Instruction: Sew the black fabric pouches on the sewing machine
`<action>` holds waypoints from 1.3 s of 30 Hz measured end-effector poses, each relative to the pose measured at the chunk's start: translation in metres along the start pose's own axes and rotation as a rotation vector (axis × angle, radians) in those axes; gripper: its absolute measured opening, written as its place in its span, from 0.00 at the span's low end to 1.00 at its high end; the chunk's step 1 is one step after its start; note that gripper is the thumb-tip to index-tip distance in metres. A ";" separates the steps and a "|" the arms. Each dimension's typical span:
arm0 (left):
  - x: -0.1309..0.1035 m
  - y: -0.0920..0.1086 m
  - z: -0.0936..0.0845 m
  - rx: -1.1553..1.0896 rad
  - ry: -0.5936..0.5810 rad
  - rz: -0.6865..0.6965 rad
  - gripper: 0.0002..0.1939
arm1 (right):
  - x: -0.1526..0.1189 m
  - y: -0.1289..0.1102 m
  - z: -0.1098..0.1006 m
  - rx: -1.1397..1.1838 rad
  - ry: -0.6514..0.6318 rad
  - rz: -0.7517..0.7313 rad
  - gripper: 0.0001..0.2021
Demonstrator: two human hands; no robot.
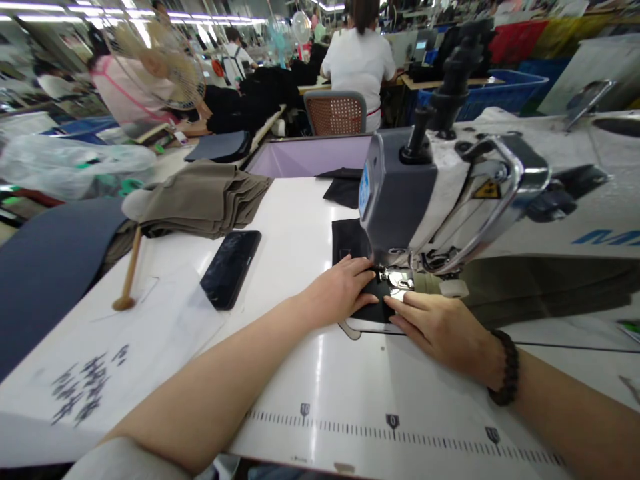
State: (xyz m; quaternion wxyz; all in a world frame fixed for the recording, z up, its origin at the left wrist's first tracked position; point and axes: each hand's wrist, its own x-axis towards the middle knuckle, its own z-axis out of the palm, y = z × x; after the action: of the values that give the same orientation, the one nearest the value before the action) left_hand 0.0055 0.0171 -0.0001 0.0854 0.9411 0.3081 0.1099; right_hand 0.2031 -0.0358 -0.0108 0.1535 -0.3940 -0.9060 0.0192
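A piece of black fabric (349, 239) lies on the white sewing table, partly under the head of the sewing machine (400, 193). My left hand (345, 288) rests on this fabric to the left of the presser foot (399, 280), its fingers stretched out and flat. On the other side, my right hand (440, 330) lies with extended fingers, its fingertips at the fabric's right edge just in front of the lit needle area. Neither hand grips the cloth; both press on it from above. The needle itself is too small to make out.
A phone (231, 269), a wooden-handled tool (131, 273) and a paper with handwriting (150, 327) lie to the left. Behind them is a stack of olive fabric pieces (205, 197). More olive cloth (545, 287) lies under the machine arm. A person in white (357, 60) sits ahead.
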 end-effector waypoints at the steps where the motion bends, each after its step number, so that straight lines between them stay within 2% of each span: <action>1: 0.000 0.000 0.000 0.002 0.002 0.004 0.18 | 0.000 0.000 0.000 -0.003 0.000 -0.002 0.14; 22: 0.002 -0.006 0.000 0.017 0.028 0.028 0.17 | 0.001 0.000 0.001 -0.009 0.002 0.039 0.13; 25: -0.002 -0.003 0.000 0.039 0.035 0.100 0.13 | 0.000 0.001 -0.001 0.004 0.008 -0.030 0.13; 30: -0.013 0.009 -0.004 0.033 -0.054 0.307 0.11 | -0.004 -0.003 -0.008 0.040 0.006 -0.147 0.17; 39: -0.009 0.006 -0.004 0.020 -0.031 0.296 0.12 | -0.002 -0.002 -0.005 0.034 0.008 -0.123 0.16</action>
State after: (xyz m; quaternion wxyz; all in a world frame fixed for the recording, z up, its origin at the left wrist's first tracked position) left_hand 0.0011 0.0075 0.0036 0.0638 0.9787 0.1655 0.1036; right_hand 0.2041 -0.0392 -0.0057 0.1647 -0.3350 -0.9274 0.0235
